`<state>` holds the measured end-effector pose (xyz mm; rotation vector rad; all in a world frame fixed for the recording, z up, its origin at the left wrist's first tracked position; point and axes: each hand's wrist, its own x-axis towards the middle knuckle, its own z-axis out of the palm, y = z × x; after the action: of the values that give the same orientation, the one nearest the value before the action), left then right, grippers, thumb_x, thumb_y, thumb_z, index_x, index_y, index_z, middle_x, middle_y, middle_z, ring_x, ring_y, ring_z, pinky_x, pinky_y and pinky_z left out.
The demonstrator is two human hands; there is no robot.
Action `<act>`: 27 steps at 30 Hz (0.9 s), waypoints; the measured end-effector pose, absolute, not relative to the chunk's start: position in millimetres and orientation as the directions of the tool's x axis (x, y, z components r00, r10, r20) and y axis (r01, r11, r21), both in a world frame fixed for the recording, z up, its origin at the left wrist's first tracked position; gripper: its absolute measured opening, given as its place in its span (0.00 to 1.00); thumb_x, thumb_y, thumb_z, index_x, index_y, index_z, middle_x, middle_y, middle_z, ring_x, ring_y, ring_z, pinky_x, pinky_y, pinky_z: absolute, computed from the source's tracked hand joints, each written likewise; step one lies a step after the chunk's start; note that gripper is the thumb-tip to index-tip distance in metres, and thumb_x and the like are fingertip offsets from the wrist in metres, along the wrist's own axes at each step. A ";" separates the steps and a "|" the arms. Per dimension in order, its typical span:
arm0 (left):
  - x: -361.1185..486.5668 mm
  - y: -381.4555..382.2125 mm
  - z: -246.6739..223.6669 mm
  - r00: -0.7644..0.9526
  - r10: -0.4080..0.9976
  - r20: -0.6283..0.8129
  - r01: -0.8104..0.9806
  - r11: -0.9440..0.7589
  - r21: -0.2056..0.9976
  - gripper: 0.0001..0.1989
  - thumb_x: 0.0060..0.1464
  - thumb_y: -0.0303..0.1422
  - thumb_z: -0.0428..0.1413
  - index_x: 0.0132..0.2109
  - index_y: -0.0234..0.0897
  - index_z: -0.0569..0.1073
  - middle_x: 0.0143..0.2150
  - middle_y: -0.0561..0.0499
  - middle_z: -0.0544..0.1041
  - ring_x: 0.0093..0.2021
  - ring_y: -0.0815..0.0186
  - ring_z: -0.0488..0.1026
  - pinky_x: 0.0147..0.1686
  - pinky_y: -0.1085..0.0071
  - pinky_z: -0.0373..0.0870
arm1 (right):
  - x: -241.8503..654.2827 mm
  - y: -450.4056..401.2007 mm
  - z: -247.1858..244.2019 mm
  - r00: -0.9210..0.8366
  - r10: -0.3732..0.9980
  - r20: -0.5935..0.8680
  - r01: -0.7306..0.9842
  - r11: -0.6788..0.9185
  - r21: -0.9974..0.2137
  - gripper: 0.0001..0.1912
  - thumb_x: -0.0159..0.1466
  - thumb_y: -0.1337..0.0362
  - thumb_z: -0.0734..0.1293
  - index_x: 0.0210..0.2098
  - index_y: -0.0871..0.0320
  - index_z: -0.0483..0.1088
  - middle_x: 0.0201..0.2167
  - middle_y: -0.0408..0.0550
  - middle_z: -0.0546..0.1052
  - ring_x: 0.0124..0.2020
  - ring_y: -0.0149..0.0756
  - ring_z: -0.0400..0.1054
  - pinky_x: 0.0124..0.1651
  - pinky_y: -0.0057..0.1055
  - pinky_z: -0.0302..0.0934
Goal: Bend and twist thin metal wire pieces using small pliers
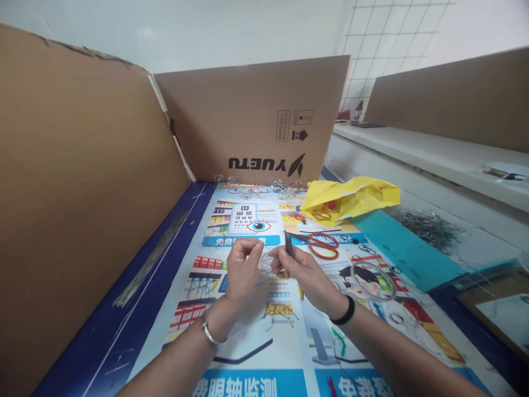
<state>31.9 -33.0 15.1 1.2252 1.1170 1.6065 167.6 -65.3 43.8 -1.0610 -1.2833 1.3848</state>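
Note:
My left hand is closed in a pinch above the poster-covered table, a silver bangle on its wrist. A thin wire, hard to make out, curves from its fingertips toward the other hand. My right hand is wrapped round small pliers with dark jaws pointing up and yellow handles partly hidden by the palm. Just beyond that hand lie red-handled scissors. Below the hands, a loose tangle of thin wire rests on the printed sheet.
A yellow bag lies open at the back right, near a teal sheet and a heap of wire bits. A clear ring-shaped coil sits right. Straight wires lie left. Cardboard walls stand behind and left.

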 end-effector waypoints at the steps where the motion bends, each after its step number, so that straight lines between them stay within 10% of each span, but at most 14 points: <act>1: 31.0 -32.9 15.8 -0.218 0.940 0.264 -0.050 -0.281 0.958 0.08 0.49 0.36 0.57 0.32 0.37 0.68 0.32 0.53 0.71 0.35 0.68 0.68 0.39 0.69 0.65 | 165.6 -69.0 47.8 -0.238 0.970 -0.055 -0.145 -0.091 -0.985 0.22 0.59 0.46 0.60 0.41 0.58 0.66 0.29 0.46 0.71 0.32 0.32 0.66 0.35 0.29 0.61; 8: 29.8 -28.8 17.0 -0.268 0.936 0.227 -0.120 -0.266 0.957 0.08 0.48 0.36 0.58 0.31 0.36 0.67 0.29 0.55 0.69 0.31 0.71 0.66 0.34 0.73 0.64 | 176.6 -55.4 39.6 -0.142 0.929 -0.343 -0.287 -0.370 -0.884 0.29 0.59 0.41 0.55 0.45 0.59 0.60 0.22 0.50 0.74 0.19 0.37 0.68 0.19 0.30 0.60; 13: 29.5 -24.9 14.1 -0.267 0.948 0.176 -0.164 -0.224 0.961 0.10 0.48 0.36 0.57 0.30 0.36 0.65 0.24 0.58 0.64 0.24 0.75 0.61 0.27 0.76 0.60 | 198.9 -33.2 30.0 0.067 0.929 -0.363 -0.480 -0.289 -0.828 0.20 0.61 0.47 0.58 0.38 0.58 0.62 0.28 0.51 0.75 0.28 0.38 0.71 0.32 0.39 0.67; 18: 27.4 -22.7 15.3 -0.303 0.938 0.166 -0.132 -0.214 0.968 0.10 0.49 0.36 0.57 0.30 0.36 0.64 0.23 0.58 0.64 0.23 0.75 0.60 0.26 0.76 0.59 | 193.3 -44.7 40.1 -0.102 0.961 -0.256 -0.553 -0.268 -0.788 0.11 0.54 0.64 0.66 0.37 0.57 0.67 0.36 0.47 0.74 0.41 0.37 0.69 0.44 0.40 0.65; 22: 26.3 -21.7 15.1 -0.304 0.936 0.175 -0.115 -0.219 0.969 0.10 0.49 0.36 0.56 0.30 0.36 0.64 0.23 0.58 0.63 0.22 0.74 0.60 0.25 0.76 0.59 | 182.7 -56.6 46.9 -0.234 0.950 -0.207 -0.366 -0.284 -0.886 0.17 0.57 0.59 0.65 0.45 0.56 0.64 0.36 0.49 0.74 0.35 0.36 0.69 0.37 0.38 0.66; 27: 25.0 -20.0 12.4 -0.312 0.932 0.185 -0.084 -0.220 0.972 0.09 0.49 0.37 0.56 0.31 0.36 0.65 0.25 0.57 0.66 0.24 0.73 0.62 0.27 0.75 0.61 | 181.6 -53.3 40.1 -0.131 0.991 0.006 0.291 0.044 -0.956 0.17 0.60 0.49 0.59 0.37 0.57 0.66 0.28 0.44 0.72 0.27 0.31 0.67 0.30 0.28 0.60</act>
<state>25.0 -20.0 12.4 1.1081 1.2335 1.6451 181.6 -53.3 40.1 -1.3419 -1.5380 1.1293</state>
